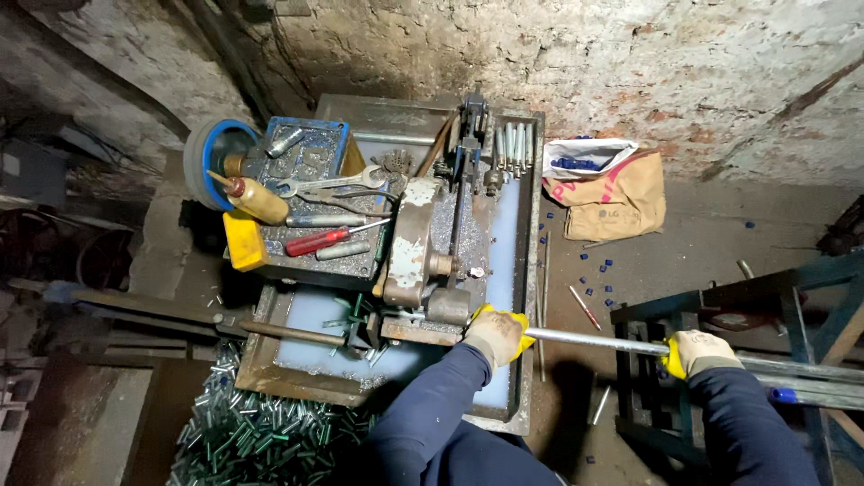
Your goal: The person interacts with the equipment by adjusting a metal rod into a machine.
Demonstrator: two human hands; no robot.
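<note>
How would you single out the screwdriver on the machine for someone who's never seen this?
Start at the cutting machine in its metal tray. On its left side sits a dark tool shelf beside a blue wheel. The screwdriver lies near the shelf's front edge, the only tool there with a red handle, below the wrench.

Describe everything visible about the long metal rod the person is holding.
The metal rod is long, thin, straight and silvery, likely steel. It lies nearly level, running from the cutting machine out to the right over the blue-green metal frame. The gloved left hand grips it right at the machine; the gloved right hand grips it farther out. Past that hand it continues beside similar rods toward the picture's edge. Its tip inside the machine is hidden.
</note>
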